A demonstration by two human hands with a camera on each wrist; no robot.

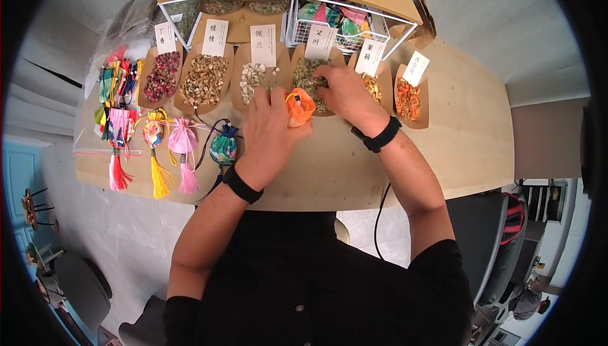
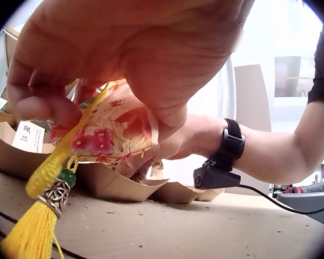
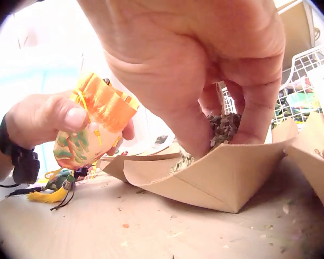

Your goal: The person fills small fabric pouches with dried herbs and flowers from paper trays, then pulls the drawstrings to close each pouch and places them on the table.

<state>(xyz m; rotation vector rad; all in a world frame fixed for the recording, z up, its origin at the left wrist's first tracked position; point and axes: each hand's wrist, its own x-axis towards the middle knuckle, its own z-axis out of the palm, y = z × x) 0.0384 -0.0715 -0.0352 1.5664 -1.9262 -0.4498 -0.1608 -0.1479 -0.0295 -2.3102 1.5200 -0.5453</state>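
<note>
My left hand [image 1: 269, 131] grips a small orange fabric drawstring pouch [image 1: 300, 108], its mouth gaping upward. In the left wrist view the pouch shows pink flowers, and a yellow tassel [image 2: 27, 232] with a green bead dangles from its cord. Just right of the pouch, my right hand [image 1: 354, 96] reaches into a brown paper tray [image 3: 216, 175] of grey-green dried herb [image 1: 307, 74]. Between its thumb and fingers a clump of the dried herb [image 3: 224, 127] is pinched, low at the tray's rim. The pouch's inside is mostly hidden.
Paper trays of other dried flowers and pieces, such as rosebuds [image 1: 161, 77] and orange blossoms [image 1: 407, 100], flank the herb tray, with label cards. Finished tasselled pouches [image 1: 182, 136] lie at left. Behind stands a white-framed shelf [image 1: 380, 13] with a wire basket [image 1: 342, 29].
</note>
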